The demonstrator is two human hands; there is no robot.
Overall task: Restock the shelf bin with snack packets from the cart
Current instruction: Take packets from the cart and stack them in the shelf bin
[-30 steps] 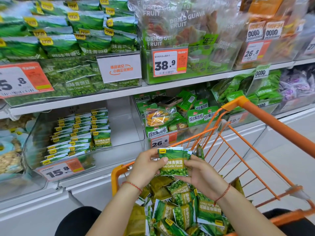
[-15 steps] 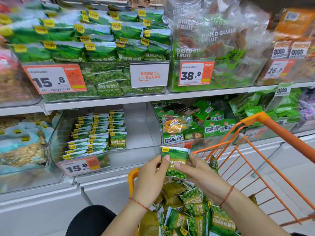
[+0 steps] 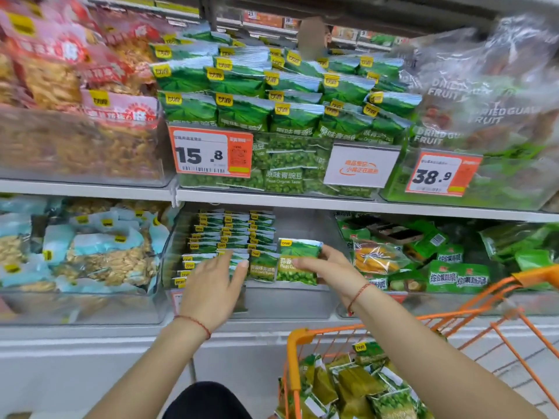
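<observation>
I am watching the right hand (image 3: pixel 328 269), no longer over the cart (image 3: pixel 295 352), pinching 1 green packet (image 3: pixel 298 261) upright inside the shelf bin (image 3: pixel 287 300) beside the stacked rows (image 3: pixel 230 237) (restocking underway), while the left hand (image 3: pixel 213 285) is reaching in, fingers spread.

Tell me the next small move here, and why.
Probably slide the green pea packet, pinched in the right hand, down into the clear bin beside the standing rows. There is bare space on the bin's right side, and the open left hand rests against the front packets.
</observation>
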